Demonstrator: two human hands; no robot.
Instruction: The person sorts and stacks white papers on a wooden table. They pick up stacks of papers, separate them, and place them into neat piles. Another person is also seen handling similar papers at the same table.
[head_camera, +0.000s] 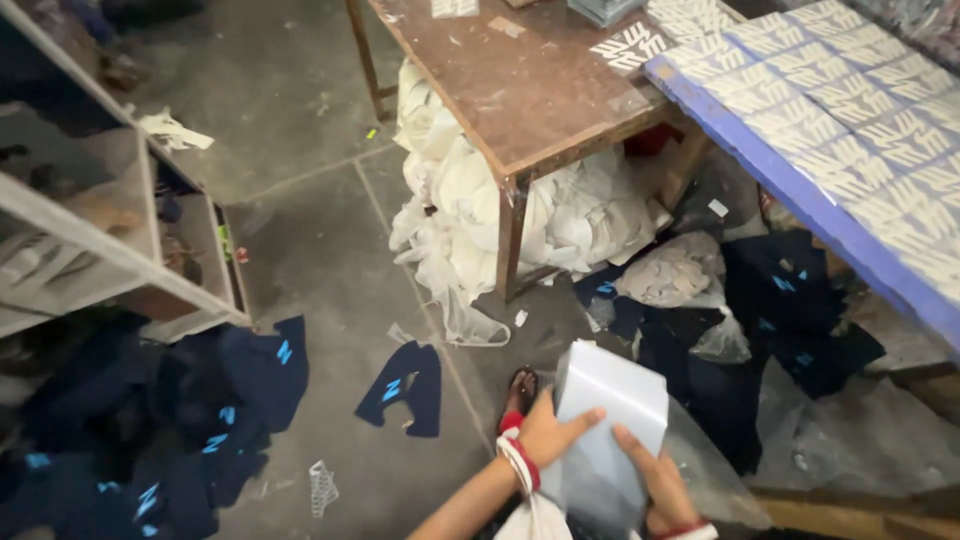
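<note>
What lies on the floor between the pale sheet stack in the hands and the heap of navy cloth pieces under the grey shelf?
In the head view, one navy cut piece on bare concrete.

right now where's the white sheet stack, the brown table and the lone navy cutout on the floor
white sheet stack (612, 392), head view, top face
brown table (520, 80), head view, bare tabletop
navy cutout (405, 388), head view, middle of the fabric
</note>
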